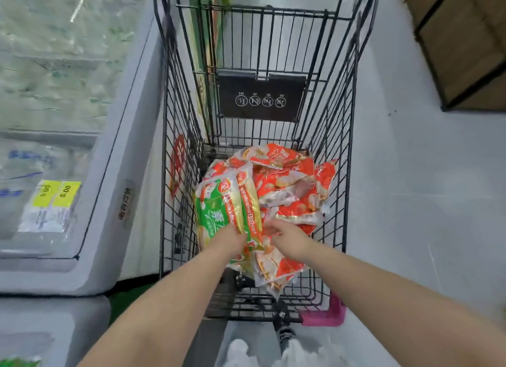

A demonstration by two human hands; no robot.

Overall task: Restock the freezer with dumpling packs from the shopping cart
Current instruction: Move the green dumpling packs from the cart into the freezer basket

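Pick-up step in hand. Left hand (232, 239) grasps the green pack (215, 216), lying atop the orange packs (290, 194) in the cart (336, 147). Right hand (284, 234) touches them, grip not discernible. Next: lift clear, carry left to the freezer (109, 180)

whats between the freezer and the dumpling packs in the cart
The shopping cart's black wire side wall, with a red sign on it, stands between the freezer and the dumpling packs. The head view shows it.
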